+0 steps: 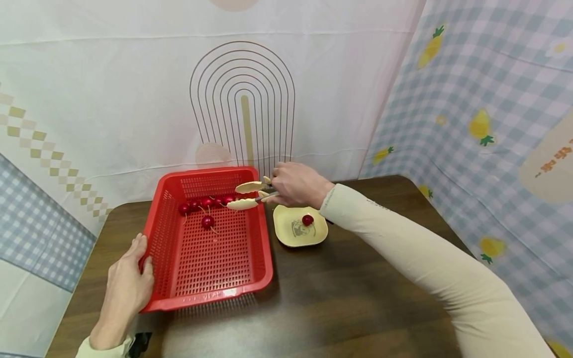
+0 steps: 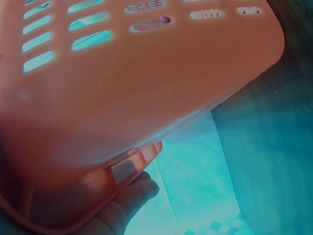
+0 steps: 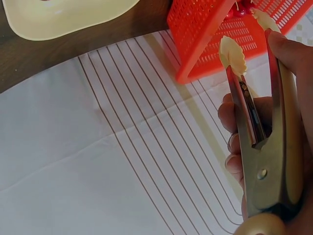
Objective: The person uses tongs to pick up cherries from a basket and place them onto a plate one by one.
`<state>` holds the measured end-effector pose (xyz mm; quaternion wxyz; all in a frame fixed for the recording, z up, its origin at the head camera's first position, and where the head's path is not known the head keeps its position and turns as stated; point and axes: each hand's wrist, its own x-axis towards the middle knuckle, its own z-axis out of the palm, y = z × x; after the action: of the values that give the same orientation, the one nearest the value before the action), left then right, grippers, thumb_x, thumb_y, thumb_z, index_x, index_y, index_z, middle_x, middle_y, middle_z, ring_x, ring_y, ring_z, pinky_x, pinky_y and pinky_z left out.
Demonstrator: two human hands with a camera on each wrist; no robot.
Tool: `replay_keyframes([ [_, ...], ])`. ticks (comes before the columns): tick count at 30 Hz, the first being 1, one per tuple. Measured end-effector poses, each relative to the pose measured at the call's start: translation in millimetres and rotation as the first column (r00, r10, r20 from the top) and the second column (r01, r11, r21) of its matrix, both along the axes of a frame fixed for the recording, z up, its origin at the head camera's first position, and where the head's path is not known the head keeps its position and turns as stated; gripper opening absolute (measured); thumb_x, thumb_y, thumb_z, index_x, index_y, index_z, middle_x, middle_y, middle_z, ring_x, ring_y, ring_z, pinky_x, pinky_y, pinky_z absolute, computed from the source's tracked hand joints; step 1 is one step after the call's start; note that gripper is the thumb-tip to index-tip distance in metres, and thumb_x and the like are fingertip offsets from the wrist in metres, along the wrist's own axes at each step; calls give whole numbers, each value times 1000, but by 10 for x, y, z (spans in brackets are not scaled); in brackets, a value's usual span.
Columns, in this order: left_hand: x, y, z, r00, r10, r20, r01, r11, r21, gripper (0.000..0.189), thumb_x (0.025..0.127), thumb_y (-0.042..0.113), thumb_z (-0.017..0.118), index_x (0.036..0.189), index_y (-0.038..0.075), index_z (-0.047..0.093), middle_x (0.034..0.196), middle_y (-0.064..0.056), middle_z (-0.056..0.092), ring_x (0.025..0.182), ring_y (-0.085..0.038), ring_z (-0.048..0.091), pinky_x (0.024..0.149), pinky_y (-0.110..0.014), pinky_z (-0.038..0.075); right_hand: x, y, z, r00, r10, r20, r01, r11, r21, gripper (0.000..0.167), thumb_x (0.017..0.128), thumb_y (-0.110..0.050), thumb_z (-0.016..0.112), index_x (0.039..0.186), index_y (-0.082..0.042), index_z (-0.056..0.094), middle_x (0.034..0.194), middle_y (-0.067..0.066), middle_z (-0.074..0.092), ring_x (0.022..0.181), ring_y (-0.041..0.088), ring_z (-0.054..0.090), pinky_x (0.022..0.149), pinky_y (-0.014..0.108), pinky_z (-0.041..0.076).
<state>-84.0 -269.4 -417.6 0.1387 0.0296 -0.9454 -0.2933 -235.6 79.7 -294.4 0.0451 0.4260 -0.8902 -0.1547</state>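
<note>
My left hand [image 1: 129, 278] grips the left rim of a red plastic basket [image 1: 210, 297], its fingers along the outside in the left wrist view. With my right hand [image 1: 297, 185] I hold a pair of tongs [image 3: 264, 166] with cream scalloped tips, spread apart with nothing between them. The tips reach over the basket's right wall. Several dark red cherries [image 1: 207, 222] with stems lie inside, mostly toward the back. One more cherry [image 1: 307, 220] sits on a small pale yellow plate [image 1: 286, 239] to the right of the basket, just below my right hand.
Basket and plate stand on a dark wooden table [image 1: 340, 298]. A white cloth [image 1: 134, 99] with an arch pattern hangs right behind it, and a blue checked cloth [image 1: 447, 114] borders the right side.
</note>
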Motion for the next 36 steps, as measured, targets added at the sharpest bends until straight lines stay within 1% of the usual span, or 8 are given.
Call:
replay_keyframes([
  [7, -26, 11, -2, 1000, 0, 19, 0, 1000, -2, 53, 100, 2, 51, 150, -11, 38, 156, -32, 37, 141, -54, 41, 111, -67, 37, -17, -57, -17, 1000, -7, 8, 7, 1000, 1, 48, 100, -52, 59, 94, -8, 76, 99, 8, 74, 96, 24, 64, 86, 38, 58],
  [11, -23, 15, -2, 1000, 0, 16, 0, 1000, 0, 53, 100, 1, 51, 150, -12, 38, 156, -32, 37, 141, -54, 41, 111, -67, 36, -19, -101, -38, 1000, 0, 9, 0, 1000, 11, 47, 99, -53, 60, 95, -9, 76, 97, 7, 75, 94, 24, 64, 85, 38, 58],
  [17, -4, -3, -12, 1000, 5, 15, -5, 1000, -2, 53, 100, 2, 50, 150, -12, 38, 156, -32, 37, 141, -54, 41, 111, -67, 36, -8, -177, -79, 1000, 4, 15, -5, 1000, 31, 47, 99, -53, 60, 97, -10, 77, 98, 6, 75, 98, 23, 66, 88, 38, 59],
  [23, -14, -12, -27, 1000, -4, 6, 4, 1000, -4, 53, 101, 3, 49, 150, -12, 38, 156, -32, 37, 141, -54, 41, 111, -67, 36, 3, -224, -117, 1000, -3, 21, 2, 999, 46, 45, 100, -52, 59, 98, -11, 77, 100, 5, 75, 98, 23, 65, 85, 38, 59],
  [27, 1, -6, -14, 1000, 0, 1, 0, 1000, 2, 54, 100, 3, 50, 151, -10, 38, 156, -30, 37, 141, -53, 41, 112, -66, 36, 7, -263, -135, 1000, 20, 18, -21, 998, 53, 45, 100, -51, 58, 98, -11, 77, 100, 5, 76, 99, 23, 66, 88, 36, 58],
  [31, 19, 5, -7, 1000, 4, -3, -4, 1000, 7, 54, 100, 3, 49, 151, -9, 38, 157, -29, 37, 141, -53, 41, 112, -66, 36, 5, -301, -155, 1000, 25, 11, -26, 998, 51, 44, 100, -52, 59, 99, -12, 77, 100, 4, 76, 99, 22, 66, 89, 36, 58],
  [36, 14, 6, -8, 1000, 4, -8, -4, 1000, 5, 54, 100, 3, 50, 151, -10, 39, 156, -29, 38, 140, -53, 42, 111, -66, 37, 2, -334, -181, 1000, 11, 6, -12, 998, 59, 45, 100, -53, 58, 105, -11, 77, 103, 4, 76, 96, 21, 65, 86, 34, 58],
])
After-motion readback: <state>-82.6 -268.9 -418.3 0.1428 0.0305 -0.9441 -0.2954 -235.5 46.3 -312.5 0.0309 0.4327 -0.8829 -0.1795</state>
